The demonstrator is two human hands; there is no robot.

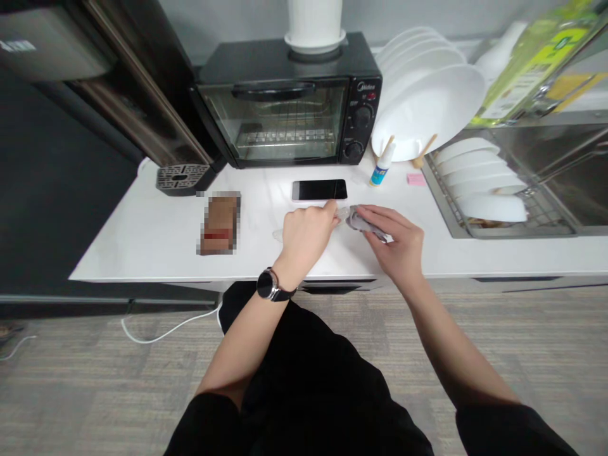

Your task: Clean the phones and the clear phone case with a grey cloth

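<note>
Clear plastic piece (342,214), probably a phone case, and it's up front at the near side of the white countertop (142,247), mostly hidden under the left hand (306,234)! That hand is curled down over it, thumb towards the exposed end, though I can't tell exactly where the fingertips press. Over to the right hand (396,237): thumb below, fingers above, pinching a folded gray cloth (360,223) right against that same end. So 2 hands, 2 grips, meeting just in front of the smartphone (319,190), which lies flat with its dark face up. Beyond it stand 1 small white-and-blue bottle (381,170) and the Midea toaster oven (285,114).

How does this plastic handle? Thin and see-through, so I'd call it very light, likely bendy rather than brittle, and slick if damp. Best hold, in my judgement: by the side edges near 1 end, gently, leaving the broad face free; squeeze the middle and it may flex. The cloth looks soft and limp, safest bunched between thumb and fingers.
</note>
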